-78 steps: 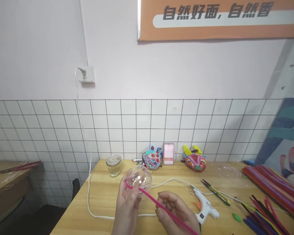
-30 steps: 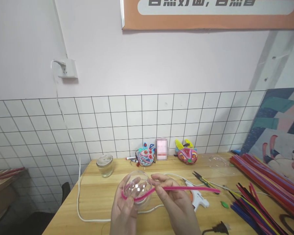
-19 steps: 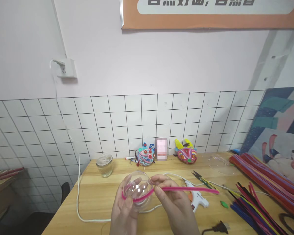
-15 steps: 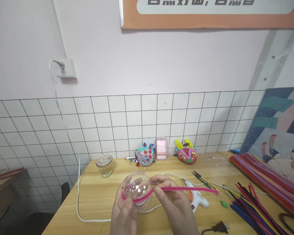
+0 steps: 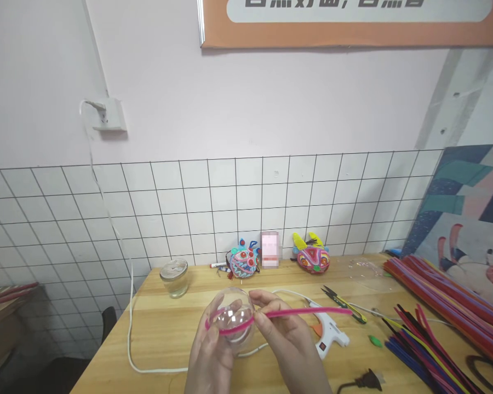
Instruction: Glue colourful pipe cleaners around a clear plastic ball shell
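The left hand [image 5: 211, 353] is half curled, cupping a clear ball [image 5: 234, 298] above the table [image 5: 115, 350], its thumb pressing a pink strip [image 5: 312, 311] to the ball's near side. The right hand [image 5: 285, 339] pinches the strip between thumb and fingertips at the ball's right edge, the free end running out past it. The strip bends around the ball's left and front; whether anything sticks it there, I cannot tell.

If the left thumb eases, the strip could spring off or slide, since the ball looks smooth. Too hard a pull from the right could roll the ball in its cup; too tight a squeeze could dent the thin-looking plastic. The free end passes over the glue gun [image 5: 331, 331] and might snag there, or touch its nozzle, whose heat cannot be seen.

The ball shows nothing inside, only fingers seen through it. Farther back, left, a glass [image 5: 176, 284] has a whitish top, lid or contents unclear; below looks pale and see-through.
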Tool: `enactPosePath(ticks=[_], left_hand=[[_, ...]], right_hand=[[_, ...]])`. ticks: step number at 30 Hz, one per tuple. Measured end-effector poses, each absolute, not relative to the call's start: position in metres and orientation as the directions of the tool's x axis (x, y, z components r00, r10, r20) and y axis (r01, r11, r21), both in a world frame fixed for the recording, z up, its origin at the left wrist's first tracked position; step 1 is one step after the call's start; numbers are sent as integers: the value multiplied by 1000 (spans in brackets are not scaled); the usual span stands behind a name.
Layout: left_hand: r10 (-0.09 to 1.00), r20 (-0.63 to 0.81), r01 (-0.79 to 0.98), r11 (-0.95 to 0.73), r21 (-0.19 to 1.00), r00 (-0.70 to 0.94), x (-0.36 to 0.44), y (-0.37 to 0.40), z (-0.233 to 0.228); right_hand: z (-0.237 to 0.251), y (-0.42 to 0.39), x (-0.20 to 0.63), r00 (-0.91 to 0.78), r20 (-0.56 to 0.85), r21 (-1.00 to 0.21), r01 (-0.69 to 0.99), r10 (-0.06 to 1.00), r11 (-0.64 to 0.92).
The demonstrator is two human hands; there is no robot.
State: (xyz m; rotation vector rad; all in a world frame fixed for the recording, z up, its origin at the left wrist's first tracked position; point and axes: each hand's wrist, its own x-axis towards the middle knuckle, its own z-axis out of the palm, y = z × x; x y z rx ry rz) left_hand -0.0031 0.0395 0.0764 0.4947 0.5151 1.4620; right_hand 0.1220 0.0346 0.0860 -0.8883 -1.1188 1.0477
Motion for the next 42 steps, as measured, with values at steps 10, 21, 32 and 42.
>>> enactPosePath(ticks=[10, 21, 32, 42], left_hand=[[970, -9, -815, 211, 540, 245, -3, 44, 71], [996, -54, -655, -2, 756, -65, -5, 49, 70], [999, 32, -575, -31, 818, -9, -10, 44, 73], [985, -36, -442, -43, 896, -169, -37, 60, 70]], right_hand=[[87, 37, 115, 101, 157, -894, -408, 982, 185], [82, 41, 118, 111, 58, -834, -540, 992, 109], [70, 59, 128, -249, -42, -546, -805, 968, -231], [68, 68, 142, -228, -92, -511, -825, 969, -243]])
